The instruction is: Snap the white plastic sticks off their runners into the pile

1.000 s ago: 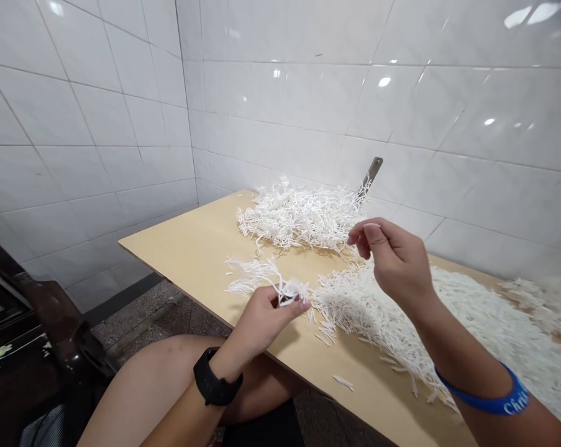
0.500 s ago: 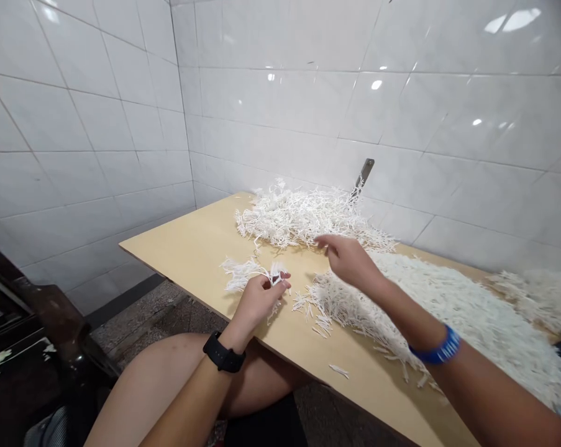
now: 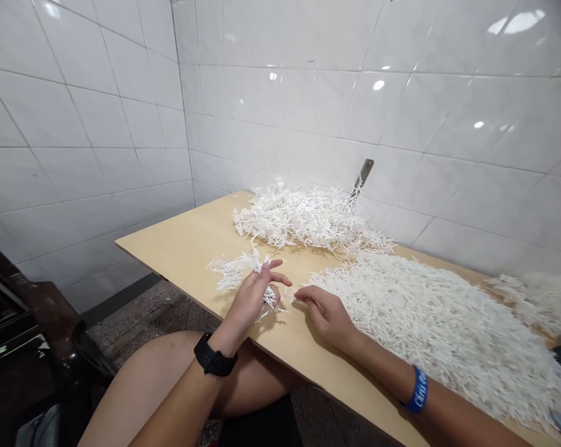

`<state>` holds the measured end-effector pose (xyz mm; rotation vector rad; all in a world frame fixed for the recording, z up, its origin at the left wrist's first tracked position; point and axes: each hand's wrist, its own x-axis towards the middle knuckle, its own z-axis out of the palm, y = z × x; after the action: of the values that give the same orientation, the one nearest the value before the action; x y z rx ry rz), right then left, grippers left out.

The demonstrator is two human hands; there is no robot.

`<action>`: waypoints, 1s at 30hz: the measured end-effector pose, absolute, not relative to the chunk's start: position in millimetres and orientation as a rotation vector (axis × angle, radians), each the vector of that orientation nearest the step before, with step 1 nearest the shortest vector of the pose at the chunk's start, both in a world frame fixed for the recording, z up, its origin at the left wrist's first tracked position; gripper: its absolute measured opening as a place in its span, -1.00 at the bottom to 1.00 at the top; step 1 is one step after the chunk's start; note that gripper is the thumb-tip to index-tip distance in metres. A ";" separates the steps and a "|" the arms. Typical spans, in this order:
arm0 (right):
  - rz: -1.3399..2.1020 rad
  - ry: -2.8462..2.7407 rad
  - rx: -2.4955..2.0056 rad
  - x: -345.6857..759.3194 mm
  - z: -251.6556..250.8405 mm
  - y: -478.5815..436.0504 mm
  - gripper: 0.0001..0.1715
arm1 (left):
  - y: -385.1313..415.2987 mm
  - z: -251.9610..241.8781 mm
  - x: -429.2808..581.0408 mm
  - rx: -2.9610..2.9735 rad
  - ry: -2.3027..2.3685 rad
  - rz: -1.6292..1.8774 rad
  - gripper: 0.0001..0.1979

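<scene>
My left hand (image 3: 256, 292), a black watch on its wrist, is closed around a bundle of white strands (image 3: 233, 271). Some strands fan out to its left, and others show below its fingers. Just to the right, my right hand (image 3: 324, 310) is low over the board with fingers bent and pinched together; whatever is between the fingertips is too small to name. A tangled heap of white strands (image 3: 299, 217) lies behind both hands. Beside my right forearm spreads a wide pile of short white pieces (image 3: 429, 310).
The pale wooden board (image 3: 173, 239) meets a tiled wall at the back. A dark metal strip (image 3: 364, 176) stands up behind the heap. Another white pile (image 3: 541, 301) lies far right. A dark wooden chair (image 3: 51, 323) is at the left, my leg below the board.
My right hand has come down and left from the heap's edge, close to my left hand. My left hand has shifted slightly left, and its fingers have spread a little around the strands.
</scene>
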<state>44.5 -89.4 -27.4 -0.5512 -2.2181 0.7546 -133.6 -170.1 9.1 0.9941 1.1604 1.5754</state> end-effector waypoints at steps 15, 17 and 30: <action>1.217 -1.905 -0.718 45.2 -10.6 -118.7 -0.77 | -172.5 -4.7 -120.8 1.172 1.272 1.322 -0.55; 1.378 -1.932 -0.696 42.6 -10.7 -119.8 -0.70 | -172.7 -6.0 -118.3 1.190 1.302 1.285 -0.54; 1.612 -1.767 -0.777 36.8 -20.1 -117.2 -0.51 | -168.8 -14.9 -120.0 1.399 1.500 1.374 -0.55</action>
<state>36.8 -117.2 -20.1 -0.7770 -1.7667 1.6122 -120.0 -168.8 -14.9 1.3992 1.5004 1.3742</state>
